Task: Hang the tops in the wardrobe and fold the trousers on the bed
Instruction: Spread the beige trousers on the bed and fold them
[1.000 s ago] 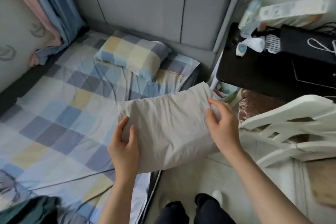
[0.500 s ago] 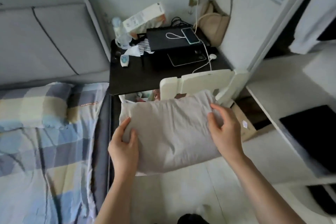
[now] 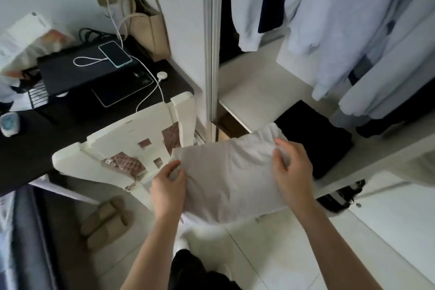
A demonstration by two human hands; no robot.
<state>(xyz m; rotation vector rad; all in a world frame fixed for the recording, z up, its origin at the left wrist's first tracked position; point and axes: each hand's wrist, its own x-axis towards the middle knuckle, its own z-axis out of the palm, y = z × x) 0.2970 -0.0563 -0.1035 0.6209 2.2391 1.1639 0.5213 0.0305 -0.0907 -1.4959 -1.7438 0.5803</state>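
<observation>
Trousers [image 3: 231, 172] carried from bed to wardrobe [image 3: 259, 92] | both hands gripping edges

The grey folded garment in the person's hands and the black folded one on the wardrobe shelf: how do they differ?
The grey folded garment is pale, held in the air by the left hand and right hand. The black folded garment is dark and lies flat on the wardrobe shelf, untouched, beneath hanging clothes. Both are folded into rough rectangles.

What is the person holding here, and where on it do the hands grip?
A folded pale grey garment, held in both hands: the left hand grips its left edge, the right hand grips its right edge near the upper corner.
</observation>
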